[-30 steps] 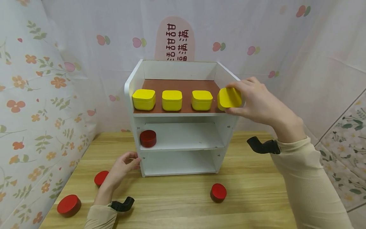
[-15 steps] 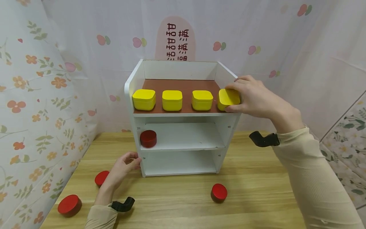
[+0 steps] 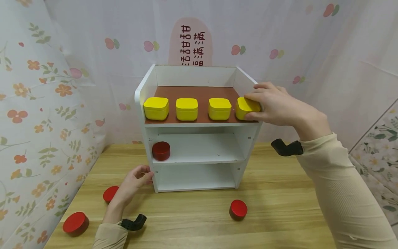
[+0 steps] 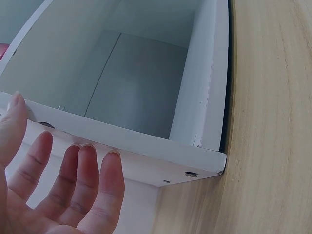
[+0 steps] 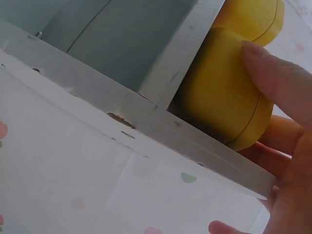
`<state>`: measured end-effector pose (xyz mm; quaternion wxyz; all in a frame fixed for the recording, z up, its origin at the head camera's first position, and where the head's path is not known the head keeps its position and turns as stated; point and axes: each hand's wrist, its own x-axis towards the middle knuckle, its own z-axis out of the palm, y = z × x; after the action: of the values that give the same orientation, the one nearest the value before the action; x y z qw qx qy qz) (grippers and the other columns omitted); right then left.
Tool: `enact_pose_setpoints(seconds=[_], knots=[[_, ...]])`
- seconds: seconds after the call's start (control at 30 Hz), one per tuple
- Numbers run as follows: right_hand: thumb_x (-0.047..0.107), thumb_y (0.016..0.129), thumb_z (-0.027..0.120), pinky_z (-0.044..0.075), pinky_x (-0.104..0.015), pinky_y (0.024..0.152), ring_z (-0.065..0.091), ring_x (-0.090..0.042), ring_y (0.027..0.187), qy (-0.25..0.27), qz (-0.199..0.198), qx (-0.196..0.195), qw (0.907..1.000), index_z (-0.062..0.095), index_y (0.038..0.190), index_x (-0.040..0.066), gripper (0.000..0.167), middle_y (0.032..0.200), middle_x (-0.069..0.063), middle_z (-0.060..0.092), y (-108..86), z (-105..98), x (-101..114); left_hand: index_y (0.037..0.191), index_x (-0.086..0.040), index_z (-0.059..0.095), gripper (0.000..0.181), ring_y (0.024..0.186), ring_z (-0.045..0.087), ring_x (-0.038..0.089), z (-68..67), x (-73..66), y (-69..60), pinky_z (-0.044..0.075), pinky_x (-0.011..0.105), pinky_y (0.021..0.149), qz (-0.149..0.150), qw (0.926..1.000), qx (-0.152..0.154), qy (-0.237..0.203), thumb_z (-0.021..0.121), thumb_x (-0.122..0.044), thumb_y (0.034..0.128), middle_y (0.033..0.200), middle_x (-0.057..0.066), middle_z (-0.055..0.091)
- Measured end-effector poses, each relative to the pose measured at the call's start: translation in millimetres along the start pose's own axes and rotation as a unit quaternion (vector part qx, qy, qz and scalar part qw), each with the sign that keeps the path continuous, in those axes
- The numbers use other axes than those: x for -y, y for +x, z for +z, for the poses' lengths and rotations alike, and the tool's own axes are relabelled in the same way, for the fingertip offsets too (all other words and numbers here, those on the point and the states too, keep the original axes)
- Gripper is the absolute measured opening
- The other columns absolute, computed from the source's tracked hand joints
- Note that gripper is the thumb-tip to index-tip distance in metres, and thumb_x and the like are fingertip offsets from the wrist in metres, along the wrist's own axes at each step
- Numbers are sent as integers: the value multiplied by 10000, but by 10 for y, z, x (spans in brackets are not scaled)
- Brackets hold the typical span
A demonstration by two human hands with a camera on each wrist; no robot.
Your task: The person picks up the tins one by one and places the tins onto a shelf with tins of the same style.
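Yellow box point(image 3: 244, 109)—right hand point(image 3: 281, 105) pinching—by shelf edge point(image 3: 199, 125), gap leftward (left hand point(image 3: 132, 181) slack)

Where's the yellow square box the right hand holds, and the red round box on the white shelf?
Yellow rounded-square box point(image 3: 247, 105) in the right hand point(image 3: 276, 106): head view, on its lid.
Red round box point(image 3: 161, 148) on the white middle shelf point(image 3: 202, 148): head view, on its top.

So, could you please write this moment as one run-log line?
right hand: grips rightmost yellow box on top shelf | left hand: at rack, left side | middle shelf: red cylinder
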<state>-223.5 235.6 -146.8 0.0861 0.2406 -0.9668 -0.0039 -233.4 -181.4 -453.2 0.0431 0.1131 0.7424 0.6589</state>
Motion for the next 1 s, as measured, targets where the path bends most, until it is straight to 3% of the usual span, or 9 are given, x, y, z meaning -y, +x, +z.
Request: enact_pose_setpoints(seconds=[0.23,0.47,0.7,0.87,1.0], knots=[[251,924,696,187,-701,1043,191,-375,1411,35,-15,180,9998,567,1336,17,491,1318,-157,574,17,-15,4,1168,75,543,357,995,619,268,9,5,-18,541,421,891,-63,10000,-35,-48,651,-195,960,1150,202,526],[264,910,713,217,-703,1048,217,-413,1397,344,-95,-79,9993,547,1357,34,530,1354,-160,549,-15,-6,11,1170,75,544,358,997,616,281,9,-3,-25,544,416,885,-72,10000,-48,-37,651,-195,960,1148,201,526],[286,925,693,294,-584,1082,301,-391,1356,960,-209,-922,9909,517,1393,47,554,1434,-182,448,-143,27,17,1165,77,545,351,983,620,254,10,-3,-12,549,405,876,-54,10000,-39,-16,649,-188,961,1142,196,528],[288,936,679,453,-524,916,417,-350,1258,1217,-179,-1625,9790,550,1369,80,497,1442,-141,444,-220,86,32,1166,80,545,352,977,626,247,12,2,-5,553,386,866,-28,10000,-23,-13,650,-186,960,1145,203,528],[218,921,702,497,-461,826,472,-305,1213,1348,-320,-2202,9656,594,1321,75,439,1394,-111,496,-258,140,36,1172,79,544,366,997,614,269,12,-17,-5,552,379,869,-57,10000,-32,2,655,-197,958,1147,206,536]])
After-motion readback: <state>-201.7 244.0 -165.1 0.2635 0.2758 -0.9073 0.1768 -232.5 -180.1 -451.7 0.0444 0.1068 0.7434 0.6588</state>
